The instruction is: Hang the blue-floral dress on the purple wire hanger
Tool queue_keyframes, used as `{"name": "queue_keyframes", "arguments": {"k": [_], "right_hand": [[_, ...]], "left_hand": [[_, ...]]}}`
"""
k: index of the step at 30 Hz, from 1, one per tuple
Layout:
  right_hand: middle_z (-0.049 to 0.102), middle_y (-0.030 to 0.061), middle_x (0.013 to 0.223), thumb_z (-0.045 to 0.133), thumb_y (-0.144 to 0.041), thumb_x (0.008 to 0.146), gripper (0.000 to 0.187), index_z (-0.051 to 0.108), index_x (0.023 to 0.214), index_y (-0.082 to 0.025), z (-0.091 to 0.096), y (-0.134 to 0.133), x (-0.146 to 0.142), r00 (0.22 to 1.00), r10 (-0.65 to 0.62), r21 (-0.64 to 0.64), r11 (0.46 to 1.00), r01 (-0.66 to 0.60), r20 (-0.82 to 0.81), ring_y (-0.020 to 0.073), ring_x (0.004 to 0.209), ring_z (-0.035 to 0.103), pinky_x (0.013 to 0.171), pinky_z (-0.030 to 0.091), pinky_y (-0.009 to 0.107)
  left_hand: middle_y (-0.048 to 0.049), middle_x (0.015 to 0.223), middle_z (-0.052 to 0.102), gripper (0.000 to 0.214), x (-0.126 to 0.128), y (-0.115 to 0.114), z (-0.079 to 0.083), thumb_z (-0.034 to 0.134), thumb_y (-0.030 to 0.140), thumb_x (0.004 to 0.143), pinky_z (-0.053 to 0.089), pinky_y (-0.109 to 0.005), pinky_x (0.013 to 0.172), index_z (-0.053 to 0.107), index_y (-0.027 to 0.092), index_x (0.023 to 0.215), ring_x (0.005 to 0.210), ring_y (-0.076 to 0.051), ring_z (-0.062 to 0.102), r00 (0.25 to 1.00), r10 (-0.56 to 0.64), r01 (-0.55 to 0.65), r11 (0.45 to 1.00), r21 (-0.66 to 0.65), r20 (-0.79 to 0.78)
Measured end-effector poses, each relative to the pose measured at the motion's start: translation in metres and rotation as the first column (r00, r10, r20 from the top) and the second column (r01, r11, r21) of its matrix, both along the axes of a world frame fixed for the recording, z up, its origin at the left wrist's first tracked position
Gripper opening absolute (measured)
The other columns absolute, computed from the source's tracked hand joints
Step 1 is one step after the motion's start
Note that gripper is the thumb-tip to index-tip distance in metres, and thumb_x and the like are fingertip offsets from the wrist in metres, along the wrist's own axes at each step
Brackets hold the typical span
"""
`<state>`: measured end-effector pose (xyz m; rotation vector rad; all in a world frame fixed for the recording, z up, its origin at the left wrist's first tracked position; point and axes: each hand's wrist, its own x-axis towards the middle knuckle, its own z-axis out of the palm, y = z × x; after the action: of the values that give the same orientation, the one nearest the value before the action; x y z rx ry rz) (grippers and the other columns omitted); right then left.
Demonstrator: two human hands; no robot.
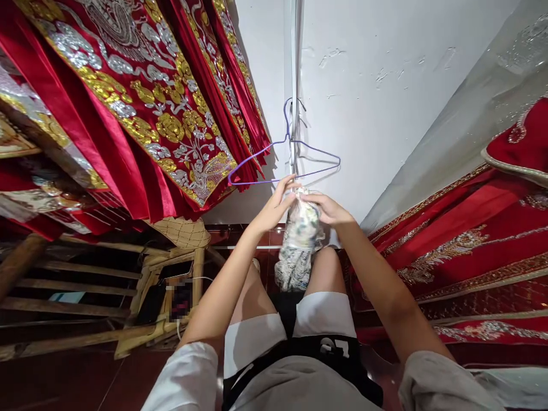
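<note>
Both my hands are raised in front of me, gripping a bunched, pale patterned cloth (298,240) that hangs down between my knees. My left hand (277,203) pinches its top on the left, fingers closed on the fabric. My right hand (326,208) grips the top on the right. Just above them a purple wire hanger (284,154) hangs against the white wall (377,85); my left fingertips are close to its bottom bar.
Red garments with gold and silver embroidery (141,103) hang at the upper left, and more red embroidered fabric (462,251) lies at the right. A wooden frame with a woven chair (171,274) stands at the lower left on a dark red tiled floor.
</note>
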<state>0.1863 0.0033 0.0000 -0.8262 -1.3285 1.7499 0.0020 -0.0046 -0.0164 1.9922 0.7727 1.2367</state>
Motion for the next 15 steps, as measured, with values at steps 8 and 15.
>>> {"name": "queue_keyframes", "arguments": {"k": [8,15], "right_hand": [[0.062,-0.0005,0.068,0.073,-0.018,0.058,0.015,0.066,0.072,-0.016,0.042,0.032,0.027,0.904,-0.059,0.358,0.928,-0.106,0.422,0.0147,0.063,0.057,0.058,0.043,0.026],[0.075,0.0084,0.113,0.063,-0.019,0.072,0.045,0.073,0.116,-0.019,-0.018,0.088,0.008,0.769,-0.516,0.676,0.721,0.153,0.377,0.0259,0.1,0.065,0.09,0.05,0.037]], "left_hand": [[-0.007,0.107,0.079,0.049,-0.034,-0.006,-0.006,0.079,0.059,0.08,0.058,-0.039,0.091,0.078,0.018,0.107,0.1,-0.029,0.072,0.93,-0.321,0.232,0.891,-0.392,-0.18],[0.0005,0.042,0.054,0.041,-0.086,0.003,-0.008,0.092,0.038,0.051,0.029,-0.028,0.04,0.054,0.024,0.042,0.035,-0.016,0.045,0.552,-0.159,-0.243,0.908,-0.34,-0.819]]}}
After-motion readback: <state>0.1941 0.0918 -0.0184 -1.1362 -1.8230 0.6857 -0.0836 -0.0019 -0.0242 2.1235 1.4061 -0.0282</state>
